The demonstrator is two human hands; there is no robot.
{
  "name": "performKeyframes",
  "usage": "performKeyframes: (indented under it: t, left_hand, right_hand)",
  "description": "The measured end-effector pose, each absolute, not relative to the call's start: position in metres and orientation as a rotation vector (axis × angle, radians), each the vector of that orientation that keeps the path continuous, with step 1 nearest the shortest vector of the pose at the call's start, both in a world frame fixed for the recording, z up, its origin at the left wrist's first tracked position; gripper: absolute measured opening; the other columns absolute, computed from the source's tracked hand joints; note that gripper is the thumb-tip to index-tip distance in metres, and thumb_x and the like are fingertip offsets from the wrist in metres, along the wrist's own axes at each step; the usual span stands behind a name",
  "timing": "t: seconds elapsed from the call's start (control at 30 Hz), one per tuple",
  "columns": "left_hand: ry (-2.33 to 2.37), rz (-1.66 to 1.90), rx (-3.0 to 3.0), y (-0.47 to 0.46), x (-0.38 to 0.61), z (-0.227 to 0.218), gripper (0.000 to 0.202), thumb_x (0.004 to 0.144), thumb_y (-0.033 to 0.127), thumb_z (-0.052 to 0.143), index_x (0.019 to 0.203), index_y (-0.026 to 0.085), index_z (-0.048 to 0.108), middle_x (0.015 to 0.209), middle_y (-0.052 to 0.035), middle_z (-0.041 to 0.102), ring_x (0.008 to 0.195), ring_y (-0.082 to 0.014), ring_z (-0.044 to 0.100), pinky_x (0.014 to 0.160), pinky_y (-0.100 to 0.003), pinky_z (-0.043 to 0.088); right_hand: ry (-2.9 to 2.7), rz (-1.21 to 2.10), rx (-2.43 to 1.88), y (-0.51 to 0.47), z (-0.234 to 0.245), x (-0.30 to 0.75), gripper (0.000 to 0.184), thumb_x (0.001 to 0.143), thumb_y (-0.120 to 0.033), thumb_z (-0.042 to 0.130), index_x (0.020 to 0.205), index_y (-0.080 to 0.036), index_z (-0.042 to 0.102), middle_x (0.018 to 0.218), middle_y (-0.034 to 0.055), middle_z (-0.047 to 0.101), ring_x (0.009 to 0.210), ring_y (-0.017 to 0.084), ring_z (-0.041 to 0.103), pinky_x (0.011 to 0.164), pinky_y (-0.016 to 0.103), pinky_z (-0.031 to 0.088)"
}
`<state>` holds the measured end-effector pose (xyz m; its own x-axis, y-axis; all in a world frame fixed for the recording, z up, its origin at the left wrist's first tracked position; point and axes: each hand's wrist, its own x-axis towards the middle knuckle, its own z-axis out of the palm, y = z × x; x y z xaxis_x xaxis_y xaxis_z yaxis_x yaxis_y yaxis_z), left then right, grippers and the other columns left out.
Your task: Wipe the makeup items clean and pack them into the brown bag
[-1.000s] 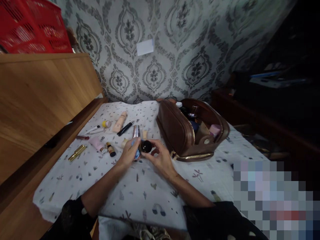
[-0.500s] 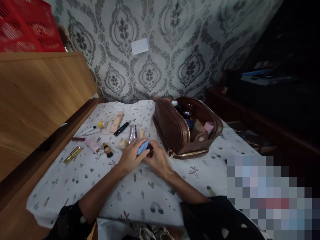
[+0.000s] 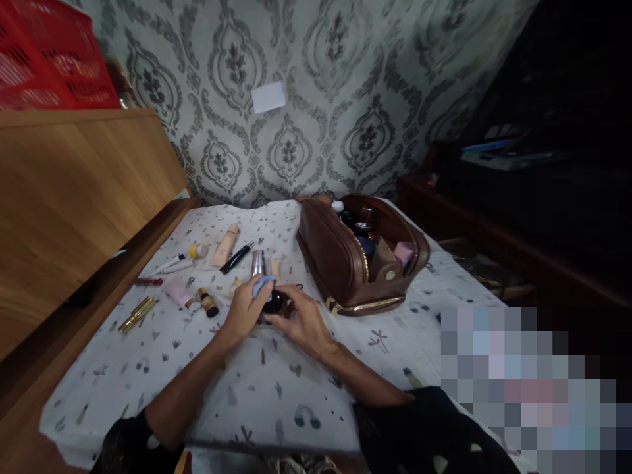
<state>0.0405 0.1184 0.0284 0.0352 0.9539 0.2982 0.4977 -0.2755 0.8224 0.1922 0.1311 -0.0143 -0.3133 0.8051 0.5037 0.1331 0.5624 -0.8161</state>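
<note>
Closed around a blue cloth (image 3: 263,284), my left hand (image 3: 245,308) presses it near a dark, shiny rounded object (image 3: 273,303). My right hand (image 3: 307,319) grips that dark object from the right, thumb below and fingers above. Its exact kind I cannot make out. Just beyond the hands lie a silver tube (image 3: 258,263) and a small cream-coloured tube (image 3: 275,268). A pale yellowish item (image 3: 236,286) is partly hidden behind my left hand. To the right stands an unzipped brown cosmetic bag (image 3: 336,250) with several items inside.
Left on the patterned sheet (image 3: 207,382) lie a beige tube (image 3: 226,245), a black pen-like item (image 3: 237,258), a small dark bottle (image 3: 208,303), a pink tube (image 3: 178,293) and a gold tube (image 3: 137,315). A wooden cabinet (image 3: 83,178) borders the left; wallpaper (image 3: 296,52) rises behind.
The blue cloth has shifted left with my left hand, and the dark shiny object now shows between the hands. The whole view has moved slightly.
</note>
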Motion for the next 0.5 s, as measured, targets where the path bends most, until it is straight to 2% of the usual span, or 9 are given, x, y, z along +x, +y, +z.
performKeyframes:
  t: [0.1,0.23,0.33,0.5]
  left_hand:
    - [1.392,1.188,1.645,0.118,0.04,0.028,0.04,0.092,0.054,0.049,0.079,0.017,0.057,0.069,0.0019,0.052,0.063,-0.0115,0.049,0.058,-0.021,0.041]
    - [1.354,1.101,1.232,0.119,0.042,0.027,0.053,0.08,0.072,0.055,0.081,0.018,0.055,0.057,0.0063,0.043,0.044,-0.0083,0.038,0.036,-0.018,0.027]
    - [1.317,1.033,1.027,0.119,0.046,0.032,0.059,0.07,0.076,0.063,0.08,0.019,0.053,0.055,0.008,0.041,0.04,-0.0068,0.036,0.032,-0.016,0.024]
    - [1.372,1.055,0.992,0.119,0.055,0.044,0.059,0.057,0.071,0.074,0.071,0.019,0.049,0.05,0.0104,0.037,0.038,-0.0052,0.033,0.032,-0.015,0.022]
  right_hand:
    - [-1.751,0.865,-0.737,0.131,-0.013,0.193,0.041,0.079,-0.039,0.075,0.114,-0.021,0.063,0.106,0.0085,0.069,0.086,0.02,0.065,0.069,0.031,0.053]
    - [-1.695,0.85,-0.687,0.131,-0.011,0.193,0.041,0.08,-0.04,0.075,0.115,-0.022,0.064,0.104,0.008,0.067,0.091,0.022,0.064,0.076,0.033,0.054]
    - [-1.658,0.797,-0.703,0.131,-0.011,0.193,0.042,0.078,-0.039,0.078,0.115,-0.023,0.066,0.103,0.0072,0.062,0.097,0.022,0.062,0.082,0.034,0.054]
    - [-1.74,0.672,-0.742,0.131,-0.005,0.195,0.048,0.073,-0.031,0.083,0.117,-0.02,0.066,0.101,0.007,0.061,0.097,0.023,0.061,0.084,0.035,0.053]
